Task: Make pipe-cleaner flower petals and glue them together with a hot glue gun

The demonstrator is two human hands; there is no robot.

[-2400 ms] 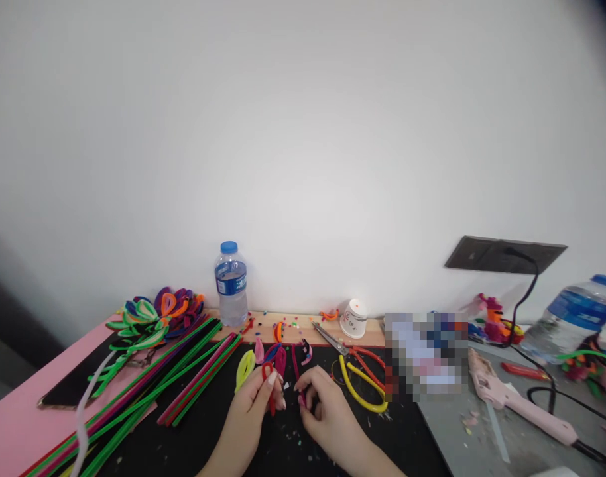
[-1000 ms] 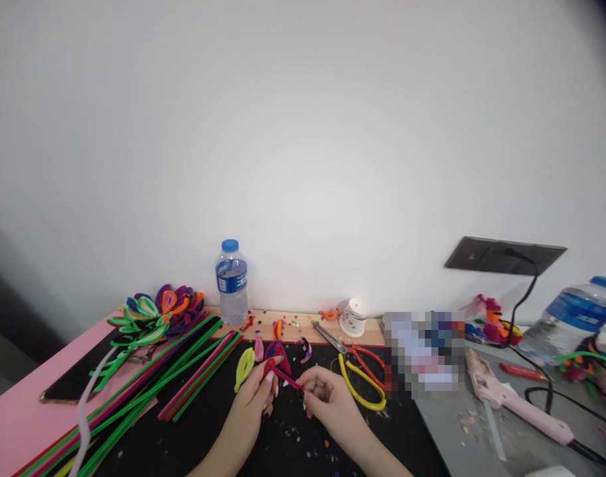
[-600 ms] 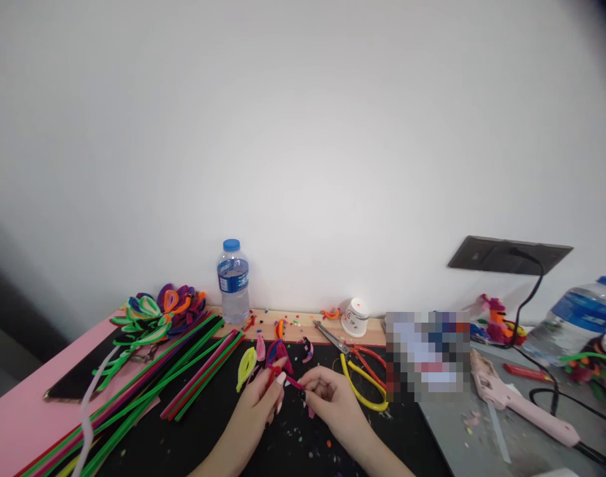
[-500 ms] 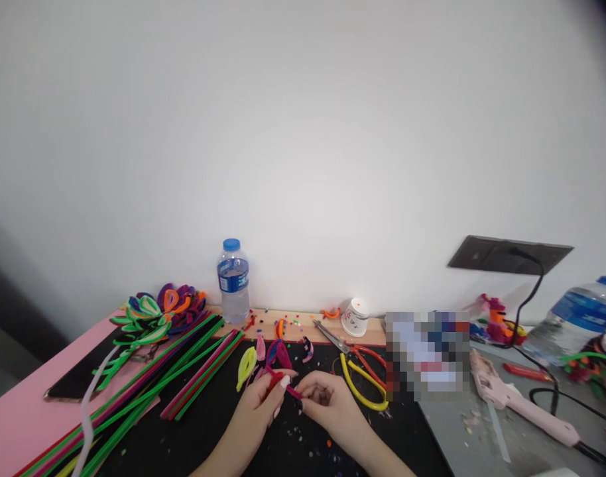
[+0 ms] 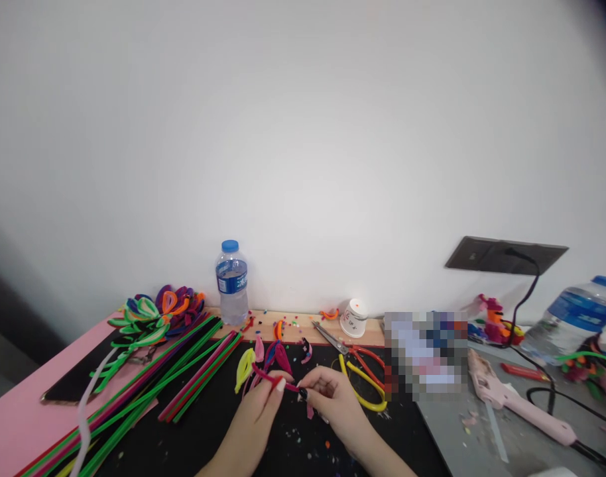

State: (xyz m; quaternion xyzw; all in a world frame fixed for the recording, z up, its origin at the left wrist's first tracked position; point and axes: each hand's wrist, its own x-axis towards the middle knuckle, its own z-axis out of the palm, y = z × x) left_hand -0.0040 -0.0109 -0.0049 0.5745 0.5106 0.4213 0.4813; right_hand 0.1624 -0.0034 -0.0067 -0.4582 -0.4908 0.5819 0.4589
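Note:
My left hand and my right hand meet over the black mat near the table's front. Between their fingertips they pinch a short red pipe cleaner piece, stretched roughly level. Just beyond the fingers lie small bent loops: a yellow loop, a pink one and a magenta-and-blue one.
Long green, red and pink pipe cleaners lie left, with a finished bunch of loops behind. A water bottle, small white cup, scissors, yellow-handled pliers and a pink glue gun stand around.
The red piece was upright in my left hand; both hands have since turned it level and now hold it stretched between them. My hands stayed in the same spot.

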